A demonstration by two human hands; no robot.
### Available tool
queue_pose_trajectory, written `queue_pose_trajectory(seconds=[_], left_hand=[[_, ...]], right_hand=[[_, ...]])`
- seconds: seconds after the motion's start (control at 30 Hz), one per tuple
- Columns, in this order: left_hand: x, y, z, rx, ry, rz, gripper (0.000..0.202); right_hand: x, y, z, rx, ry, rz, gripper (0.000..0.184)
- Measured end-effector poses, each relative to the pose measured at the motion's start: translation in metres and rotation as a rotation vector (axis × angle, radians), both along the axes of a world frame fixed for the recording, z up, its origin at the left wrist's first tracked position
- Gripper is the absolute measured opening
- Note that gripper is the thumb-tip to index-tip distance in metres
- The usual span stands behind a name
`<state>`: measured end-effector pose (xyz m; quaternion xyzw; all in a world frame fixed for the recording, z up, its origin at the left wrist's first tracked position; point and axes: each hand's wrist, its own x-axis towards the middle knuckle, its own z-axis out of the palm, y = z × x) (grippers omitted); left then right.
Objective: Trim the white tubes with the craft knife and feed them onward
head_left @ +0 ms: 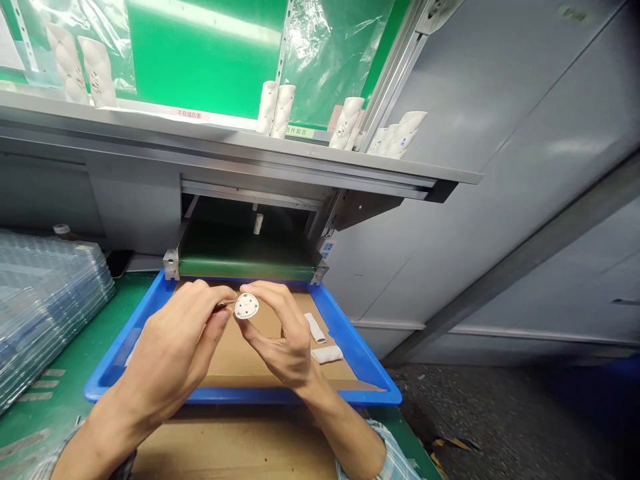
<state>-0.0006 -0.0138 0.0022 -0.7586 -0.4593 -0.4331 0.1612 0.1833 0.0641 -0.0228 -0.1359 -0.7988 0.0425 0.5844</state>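
My right hand (280, 327) grips a white cylindrical part (247, 306), its round end turned toward me with several small dark holes in it. Close against its left side, my left hand (183, 327) pinches a small dark, thin tool (220, 307); most of it is hidden by the fingers, so its kind is unclear. Both hands are above a blue tray (350, 353) lined with cardboard. To the right of my right hand, two loose white tubes, an upper tube (315, 328) and a lower tube (328, 354), lie in the tray.
Behind the tray a green conveyor belt (245, 257) carries a white tube (258, 223). Stacked clear plastic trays (45, 300) stand on the left. Overhead runs a metal shelf (225, 143) with several white tubes on it. A grey wall panel (500, 200) is at right.
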Motion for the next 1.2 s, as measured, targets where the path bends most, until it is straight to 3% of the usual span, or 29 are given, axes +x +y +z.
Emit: queue_pose_trajectory(seconds=[0.2, 0.57, 1.2], left_hand=[[-0.0052, 0.0002, -0.0007, -0.007, 0.053, 0.050, 0.040], [-0.0031, 0.0016, -0.0048, 0.001, -0.007, -0.054, 0.031], [-0.0064, 0.0022, -0.0084, -0.007, 0.001, -0.020, 0.030]], right_hand=[[0.0023, -0.0003, -0.0005, -0.001, 0.002, -0.037, 0.046], [0.0011, 0.0020, -0.0015, 0.050, 0.038, -0.029, 0.046], [0.0000, 0.0048, -0.0015, 0.114, 0.017, -0.047, 0.041]])
